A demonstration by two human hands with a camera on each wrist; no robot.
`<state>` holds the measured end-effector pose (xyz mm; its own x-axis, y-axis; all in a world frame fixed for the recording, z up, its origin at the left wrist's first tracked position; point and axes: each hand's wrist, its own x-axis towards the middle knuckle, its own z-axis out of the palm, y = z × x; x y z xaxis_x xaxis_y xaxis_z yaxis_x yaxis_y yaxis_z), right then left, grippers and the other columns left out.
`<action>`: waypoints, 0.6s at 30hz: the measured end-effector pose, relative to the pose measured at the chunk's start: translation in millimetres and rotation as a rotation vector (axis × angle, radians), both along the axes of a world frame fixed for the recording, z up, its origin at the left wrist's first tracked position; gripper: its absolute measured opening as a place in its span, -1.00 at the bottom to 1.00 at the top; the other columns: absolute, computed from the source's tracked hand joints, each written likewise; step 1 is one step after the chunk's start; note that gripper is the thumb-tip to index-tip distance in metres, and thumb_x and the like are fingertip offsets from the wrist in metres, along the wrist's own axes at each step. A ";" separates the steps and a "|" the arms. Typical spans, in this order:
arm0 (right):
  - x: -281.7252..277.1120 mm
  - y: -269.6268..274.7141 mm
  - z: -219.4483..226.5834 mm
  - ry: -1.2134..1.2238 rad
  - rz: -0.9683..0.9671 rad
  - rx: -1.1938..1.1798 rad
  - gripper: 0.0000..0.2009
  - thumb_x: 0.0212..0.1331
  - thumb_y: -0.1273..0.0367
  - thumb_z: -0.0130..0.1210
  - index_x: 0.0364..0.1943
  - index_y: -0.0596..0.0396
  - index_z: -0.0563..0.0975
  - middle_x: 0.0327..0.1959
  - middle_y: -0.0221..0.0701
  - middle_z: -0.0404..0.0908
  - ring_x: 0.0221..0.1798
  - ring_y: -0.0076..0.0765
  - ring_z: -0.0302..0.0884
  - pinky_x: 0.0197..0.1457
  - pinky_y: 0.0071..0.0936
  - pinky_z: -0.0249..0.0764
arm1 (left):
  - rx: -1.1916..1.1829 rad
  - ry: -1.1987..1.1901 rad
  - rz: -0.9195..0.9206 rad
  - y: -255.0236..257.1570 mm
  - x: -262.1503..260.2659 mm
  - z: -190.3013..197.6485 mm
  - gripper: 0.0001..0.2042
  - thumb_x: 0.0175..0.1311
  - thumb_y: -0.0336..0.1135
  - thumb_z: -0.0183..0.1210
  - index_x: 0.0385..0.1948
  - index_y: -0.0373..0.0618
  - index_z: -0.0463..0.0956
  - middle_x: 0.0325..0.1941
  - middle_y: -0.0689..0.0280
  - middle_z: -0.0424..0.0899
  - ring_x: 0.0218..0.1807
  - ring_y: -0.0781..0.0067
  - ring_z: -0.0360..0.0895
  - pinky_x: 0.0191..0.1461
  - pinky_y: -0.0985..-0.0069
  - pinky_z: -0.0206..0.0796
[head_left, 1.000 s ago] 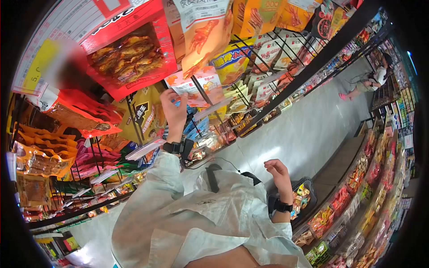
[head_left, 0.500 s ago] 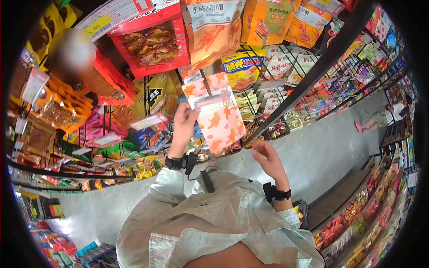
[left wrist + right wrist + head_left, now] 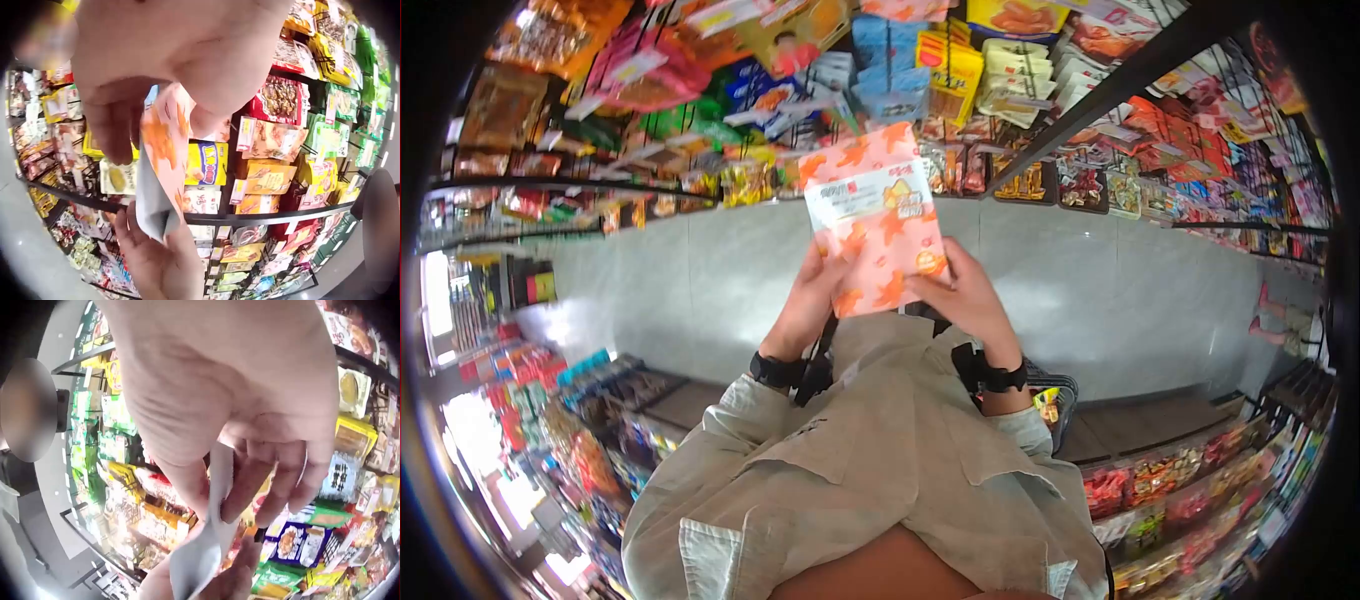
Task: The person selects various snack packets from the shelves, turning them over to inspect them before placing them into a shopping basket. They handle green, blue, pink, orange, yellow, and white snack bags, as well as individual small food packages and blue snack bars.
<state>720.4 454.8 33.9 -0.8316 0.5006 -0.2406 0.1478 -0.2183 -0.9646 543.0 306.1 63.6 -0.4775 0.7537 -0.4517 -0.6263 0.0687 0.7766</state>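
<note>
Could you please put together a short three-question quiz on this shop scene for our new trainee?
1. True or false: the pink snack packet is held in both hands.
2. Which hand grips the packet's lower right side in the head view? A) left hand B) right hand C) neither
3. Fill in: beyond the packet, past the pale floor, stand shelves full of ____.

Key: 1 true. 2 B. 3 snack packets.
</note>
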 end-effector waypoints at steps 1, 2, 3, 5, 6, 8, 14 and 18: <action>-2.8 -10.8 -1.4 -0.048 0.074 0.066 -0.55 0.28 0.37 0.33 0.20 0.20 0.47 -0.02 -0.32 0.72 0.00 -0.50 0.68 0.07 -0.47 0.59 | -0.015 0.015 -0.008 -15.5 9.4 -2.4 -0.52 0.51 -0.42 0.11 0.41 -0.16 0.22 0.35 0.22 0.49 0.38 0.42 0.43 0.39 0.34 0.39; -2.9 -23.0 2.7 -0.027 0.139 0.098 -0.58 0.28 0.44 0.30 0.19 0.24 0.48 0.01 -0.40 0.66 -0.08 -0.62 0.60 0.05 -0.54 0.58 | -0.007 0.003 0.034 -29.3 14.9 -3.7 -0.49 0.46 -0.49 0.13 0.40 -0.16 0.20 0.33 0.21 0.51 0.35 0.42 0.47 0.36 0.35 0.42; -4.3 -30.8 7.8 -0.037 0.189 0.050 -0.59 0.30 0.43 0.29 0.19 0.25 0.48 0.01 -0.41 0.66 -0.07 -0.62 0.60 0.04 -0.53 0.59 | -0.021 0.028 0.019 -41.5 14.8 -1.5 -0.49 0.45 -0.50 0.13 0.39 -0.17 0.21 0.32 0.21 0.53 0.31 0.43 0.50 0.33 0.37 0.44; -5.7 -42.5 16.3 -0.070 0.290 -0.037 -0.60 0.32 0.42 0.28 0.19 0.27 0.49 0.02 -0.41 0.67 -0.06 -0.61 0.61 0.03 -0.51 0.62 | -0.045 0.072 -0.009 -60.2 12.5 4.4 -0.50 0.44 -0.52 0.15 0.37 -0.18 0.23 0.28 0.21 0.56 0.25 0.44 0.55 0.28 0.40 0.48; -8.7 -49.5 17.2 -0.034 0.262 -0.106 -0.61 0.33 0.39 0.28 0.17 0.28 0.51 0.02 -0.37 0.68 -0.04 -0.56 0.64 0.01 -0.50 0.64 | -0.061 0.125 -0.016 -68.1 12.1 6.8 -0.50 0.44 -0.50 0.16 0.37 -0.17 0.23 0.24 0.23 0.59 0.18 0.44 0.60 0.19 0.42 0.53; -20.0 -64.9 18.5 0.027 0.209 -0.240 -0.62 0.35 0.33 0.27 0.13 0.30 0.55 0.02 -0.29 0.71 -0.02 -0.48 0.70 -0.02 -0.47 0.68 | -0.094 0.225 -0.026 -83.0 10.6 12.6 -0.50 0.43 -0.48 0.18 0.35 -0.13 0.23 0.15 0.25 0.65 0.04 0.44 0.69 0.01 0.46 0.62; -52.3 -160.3 48.7 0.092 0.133 -0.136 -0.72 0.37 0.43 0.23 0.06 0.32 0.58 -0.08 -0.28 0.73 -0.13 -0.44 0.73 -0.17 -0.44 0.76 | 0.047 0.309 0.067 -174.8 4.7 42.1 -0.53 0.41 -0.49 0.22 0.31 -0.22 0.29 0.14 0.25 0.66 0.05 0.50 0.66 0.07 0.47 0.58; -57.3 -255.2 48.6 -0.040 0.202 -0.186 -0.73 0.34 0.46 0.23 0.05 0.32 0.58 -0.11 -0.27 0.73 -0.16 -0.46 0.73 -0.17 -0.46 0.75 | 0.051 0.297 0.112 -285.1 10.8 18.6 -0.56 0.41 -0.49 0.22 0.27 -0.24 0.33 0.09 0.26 0.68 0.02 0.48 0.68 0.03 0.44 0.61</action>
<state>663.1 199.6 82.5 -0.8980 0.2701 -0.3474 0.2433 -0.3531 -0.9034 553.8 21.0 82.2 -0.6638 0.7074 -0.2428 -0.3731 -0.0319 0.9273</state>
